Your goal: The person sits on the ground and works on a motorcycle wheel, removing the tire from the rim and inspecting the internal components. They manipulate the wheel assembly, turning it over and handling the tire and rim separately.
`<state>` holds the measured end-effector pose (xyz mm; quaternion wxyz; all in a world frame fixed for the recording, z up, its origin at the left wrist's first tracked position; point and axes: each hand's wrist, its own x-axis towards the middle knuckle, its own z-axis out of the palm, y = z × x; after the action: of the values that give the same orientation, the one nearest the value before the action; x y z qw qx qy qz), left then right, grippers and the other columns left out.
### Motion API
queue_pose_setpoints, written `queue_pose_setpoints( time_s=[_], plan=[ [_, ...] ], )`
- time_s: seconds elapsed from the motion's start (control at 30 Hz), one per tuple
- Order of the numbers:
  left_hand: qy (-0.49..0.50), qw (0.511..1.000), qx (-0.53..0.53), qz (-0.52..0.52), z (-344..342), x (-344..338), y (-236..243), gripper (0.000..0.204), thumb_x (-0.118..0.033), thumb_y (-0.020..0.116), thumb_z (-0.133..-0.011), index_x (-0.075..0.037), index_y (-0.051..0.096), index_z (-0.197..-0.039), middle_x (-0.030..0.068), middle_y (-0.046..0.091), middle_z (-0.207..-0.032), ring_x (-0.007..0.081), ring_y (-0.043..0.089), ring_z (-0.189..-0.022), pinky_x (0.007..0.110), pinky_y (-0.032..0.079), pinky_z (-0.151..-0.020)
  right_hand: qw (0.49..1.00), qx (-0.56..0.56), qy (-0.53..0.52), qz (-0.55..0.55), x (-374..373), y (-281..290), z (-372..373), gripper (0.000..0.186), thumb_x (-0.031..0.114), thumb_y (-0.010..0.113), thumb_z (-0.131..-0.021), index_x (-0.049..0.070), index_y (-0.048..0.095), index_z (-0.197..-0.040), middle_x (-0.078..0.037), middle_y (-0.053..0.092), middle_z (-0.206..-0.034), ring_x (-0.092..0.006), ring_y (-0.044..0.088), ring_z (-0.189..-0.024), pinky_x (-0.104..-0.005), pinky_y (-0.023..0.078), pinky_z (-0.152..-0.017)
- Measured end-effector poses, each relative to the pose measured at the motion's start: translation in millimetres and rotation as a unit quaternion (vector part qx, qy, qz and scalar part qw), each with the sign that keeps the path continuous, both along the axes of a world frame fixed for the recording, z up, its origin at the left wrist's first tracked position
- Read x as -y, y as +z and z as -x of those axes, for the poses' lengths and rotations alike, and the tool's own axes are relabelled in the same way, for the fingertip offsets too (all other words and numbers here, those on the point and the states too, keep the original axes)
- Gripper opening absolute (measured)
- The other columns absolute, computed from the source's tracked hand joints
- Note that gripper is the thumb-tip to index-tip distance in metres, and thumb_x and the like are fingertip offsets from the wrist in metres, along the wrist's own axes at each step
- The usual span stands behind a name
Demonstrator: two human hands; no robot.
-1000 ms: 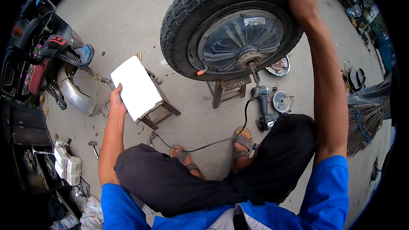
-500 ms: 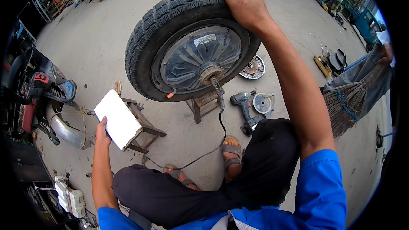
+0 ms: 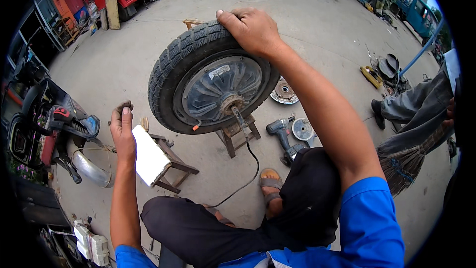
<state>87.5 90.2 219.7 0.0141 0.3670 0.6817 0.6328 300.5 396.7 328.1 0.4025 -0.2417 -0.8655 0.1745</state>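
Observation:
A wheel with a black knobbly tire (image 3: 161,77) and a grey hub motor (image 3: 225,87) leans upright over a small wooden stool (image 3: 230,144). My right hand (image 3: 255,30) grips the top of the tire, thumb on the tread. A black cable (image 3: 257,166) runs from the axle down towards my feet. My left hand (image 3: 123,131) is raised beside a white board (image 3: 148,156) on a second wooden stool (image 3: 181,166), apart from the board. Its fingers are curled in with dark tips; whether they hold anything small is hidden.
A cordless drill (image 3: 282,136), a round metal-and-white tool (image 3: 302,129) and a metal hub cover (image 3: 284,92) lie on the floor, right of the wheel. At left stands a scooter (image 3: 54,119). A person in grey trousers (image 3: 421,111) holds a broom (image 3: 404,168) at right.
My left hand has come off the white board and risen, fingers curling. My right hand and the wheel appear lower and further left as the view tilted up. The person at right shows more.

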Motion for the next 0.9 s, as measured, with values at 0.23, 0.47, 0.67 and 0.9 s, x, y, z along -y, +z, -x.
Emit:
queue_pose_setpoints(
  time_s=[0.23, 0.47, 0.67, 0.9],
  plan=[
    [-0.092, 0.984, -0.148, 0.033, -53.0, -65.7, 64.0, 0.06, -0.046, 0.042, -0.105, 0.008, 0.049, -0.131, 0.0221, 0.058, -0.124, 0.0269, 0.055, -0.117, 0.035, 0.04, -0.103, 1.0, 0.012, 0.005, 0.021, 3.5, 5.5, -5.1, 0.057, 0.056, 0.047, -0.093, 0.007, 0.076, -0.099, -0.018, 0.072, -0.092, -0.0362, 0.068, -0.091, -0.0428, 0.051, -0.081],
    [-0.052, 0.986, -0.158, -0.023, -62.0, -91.4, 58.0, 0.058, -0.045, 0.038, -0.106, 0.007, 0.058, -0.121, 0.0161, 0.068, -0.104, 0.0229, 0.061, -0.098, 0.033, 0.045, -0.092, 1.0, 0.006, -0.002, 0.02, 3.6, 6.4, -14.4, 0.059, 0.058, 0.046, -0.093, 0.008, 0.075, -0.1, -0.017, 0.072, -0.092, -0.0362, 0.068, -0.091, -0.0435, 0.052, -0.081],
    [-0.013, 0.991, -0.118, -0.06, -64.4, -95.7, 55.9, 0.063, -0.047, 0.031, -0.108, 0.008, 0.063, -0.112, 0.0146, 0.069, -0.1, 0.0218, 0.062, -0.094, 0.032, 0.046, -0.088, 1.0, 0.01, -0.001, 0.017, 6.2, 9.3, -18.4, 0.06, 0.06, 0.044, -0.094, 0.01, 0.075, -0.103, -0.017, 0.073, -0.095, -0.0365, 0.068, -0.094, -0.0444, 0.051, -0.082],
    [0.023, 0.991, -0.123, -0.045, -60.4, -97.2, 56.6, 0.065, -0.047, 0.031, -0.107, 0.008, 0.065, -0.106, 0.0148, 0.07, -0.093, 0.022, 0.062, -0.087, 0.033, 0.047, -0.084, 1.0, 0.009, 0.002, 0.014, 9.0, 8.9, -17.8, 0.061, 0.061, 0.045, -0.094, 0.009, 0.075, -0.104, -0.017, 0.073, -0.097, -0.0356, 0.068, -0.095, -0.0445, 0.052, -0.082]
  ],
)
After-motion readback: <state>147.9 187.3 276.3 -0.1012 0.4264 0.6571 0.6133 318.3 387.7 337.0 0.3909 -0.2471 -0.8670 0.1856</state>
